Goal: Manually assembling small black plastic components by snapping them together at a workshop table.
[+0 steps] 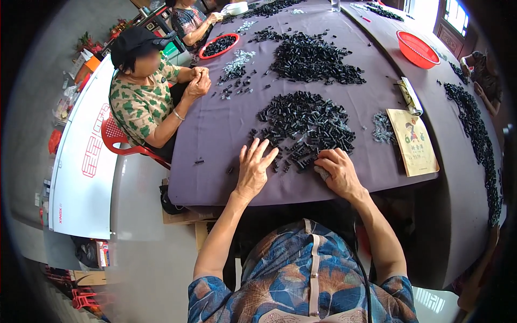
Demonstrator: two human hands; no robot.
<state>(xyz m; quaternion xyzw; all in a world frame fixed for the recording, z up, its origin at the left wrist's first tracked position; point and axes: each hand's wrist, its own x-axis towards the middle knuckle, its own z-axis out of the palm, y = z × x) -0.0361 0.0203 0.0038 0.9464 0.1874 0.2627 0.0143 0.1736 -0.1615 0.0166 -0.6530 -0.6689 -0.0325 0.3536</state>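
Observation:
In front of me lies a heap of small black tube-like parts (304, 121) with small clear pieces mixed in. My left hand (253, 169) rests at the heap's near left edge, palm down with fingers spread and nothing in them. At the near right edge, my right hand (340, 171) has its fingers curled over a grey cloth-like wad (322, 172); its exact kind is hard to make out. A few loose black parts (200, 161) lie on the purple-grey tablecloth (207, 183) to the left of my left hand.
A larger heap of black parts (318, 59) lies beyond. At right are clear pieces (383, 128), a yellowish booklet (413, 142) and a red basket (418, 49). A co-worker (142, 97) sits at left near a red tray (219, 46); others work farther along the table.

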